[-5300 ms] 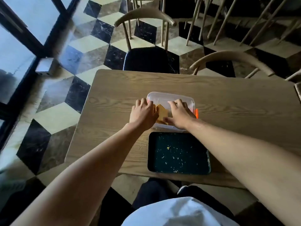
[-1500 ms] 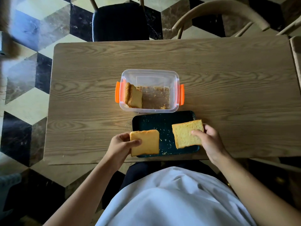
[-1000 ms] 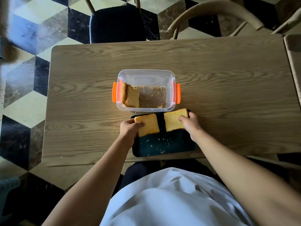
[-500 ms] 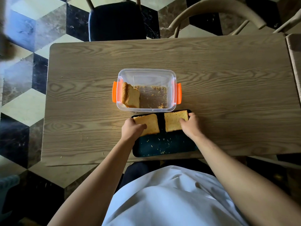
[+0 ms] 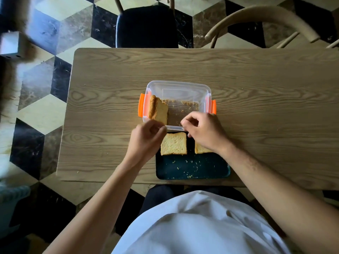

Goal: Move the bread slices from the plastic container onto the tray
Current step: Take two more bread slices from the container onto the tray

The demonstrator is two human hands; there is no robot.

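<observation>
A clear plastic container (image 5: 185, 85) with orange clips stands mid-table, with a few bread slices (image 5: 158, 110) leaning upright against its left wall and crumbs on its floor. Just in front lies a dark green tray (image 5: 192, 168). One bread slice (image 5: 173, 143) lies flat on the tray's far left; a second slice (image 5: 200, 149) on the far right is mostly hidden by my right wrist. My left hand (image 5: 145, 140) hovers at the container's near left corner, fingers loosely curled, holding nothing. My right hand (image 5: 203, 130) hangs over the near rim, fingers curled, empty.
The wooden table (image 5: 256, 85) extends far to the right and back. A dark-seated chair (image 5: 146, 26) stands behind the table, and a curved wooden chair (image 5: 262, 17) at the back right. Checkered floor lies to the left.
Both hands have let go of the two slices, which now lie flat on the tray's far end. The hands have risen toward the container's near rim.
</observation>
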